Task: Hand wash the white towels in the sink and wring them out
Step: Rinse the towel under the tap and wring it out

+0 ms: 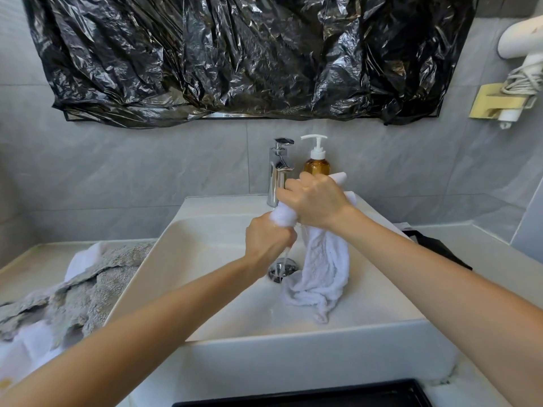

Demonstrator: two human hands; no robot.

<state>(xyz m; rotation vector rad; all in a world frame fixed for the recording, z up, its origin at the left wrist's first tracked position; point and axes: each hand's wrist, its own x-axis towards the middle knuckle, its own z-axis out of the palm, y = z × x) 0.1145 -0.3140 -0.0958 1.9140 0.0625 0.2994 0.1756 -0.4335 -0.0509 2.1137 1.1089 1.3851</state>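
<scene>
Setting: tiled bathroom, white sink (205,342) on a pale bench.
Towel: white towel (323,271), tail trailing into the basin.
Fingers: left hand (269,242) and right hand (316,201) both clenched around its twisted top.
Handling: soft, waterlogged, likely heavy; grasp the bunched roll.

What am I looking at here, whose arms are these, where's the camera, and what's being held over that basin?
There is no machine: a person wears one camera on the head, so you look down along their own arms. Both hands grip a wet white towel above the sink: the left hand squeezes a bunched part while the right hand holds it higher up. Water runs from the towel toward the drain. Behind stand a chrome faucet and an amber soap pump bottle. A grey towel lies on the counter at the left. Black plastic covers the mirror.
</scene>
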